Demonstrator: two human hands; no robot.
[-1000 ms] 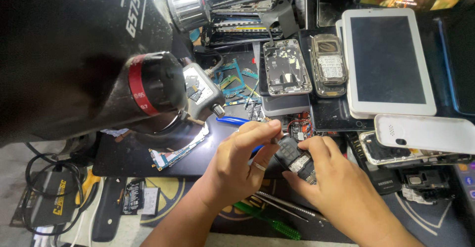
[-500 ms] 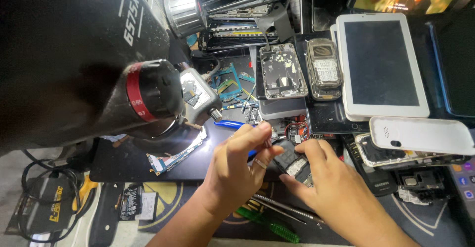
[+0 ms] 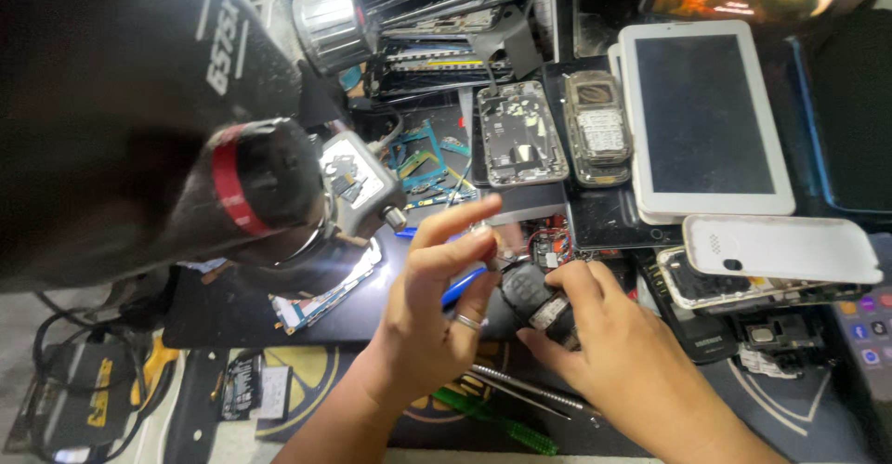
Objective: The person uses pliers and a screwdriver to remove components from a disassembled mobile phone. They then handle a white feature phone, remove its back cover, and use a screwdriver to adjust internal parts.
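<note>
Black plastic fills the middle of my view: a small dark phone body [image 3: 537,302], partly stripped, sits low over the dark work mat [image 3: 232,306] between my two hands. My right hand [image 3: 618,348] cups it from the near right, fingers curled around its lower end and thumb pressed along its side, so that hand is clasped on it. My left hand [image 3: 429,320] comes in from the near left; its thumb and middle fingers pinch at the far end of the phone body, where I see something small and metallic that I cannot make out, while the index finger sticks out straight toward the far right. A ring sits on one finger of that hand.

Just behind the left hand lies a blue-handled tool [image 3: 462,287], partly hidden. Near me, below the hands, rest a green-handled screwdriver [image 3: 492,419] and thin metal tweezers [image 3: 520,390]. To the far left looms a big black microscope head with a red ring [image 3: 228,190]. Farther off, right of centre, lie a bare phone frame [image 3: 520,134] and an old keypad phone [image 3: 595,128] side by side, then a white tablet [image 3: 706,116], with a white phone back cover [image 3: 780,248] just near of it.
</note>
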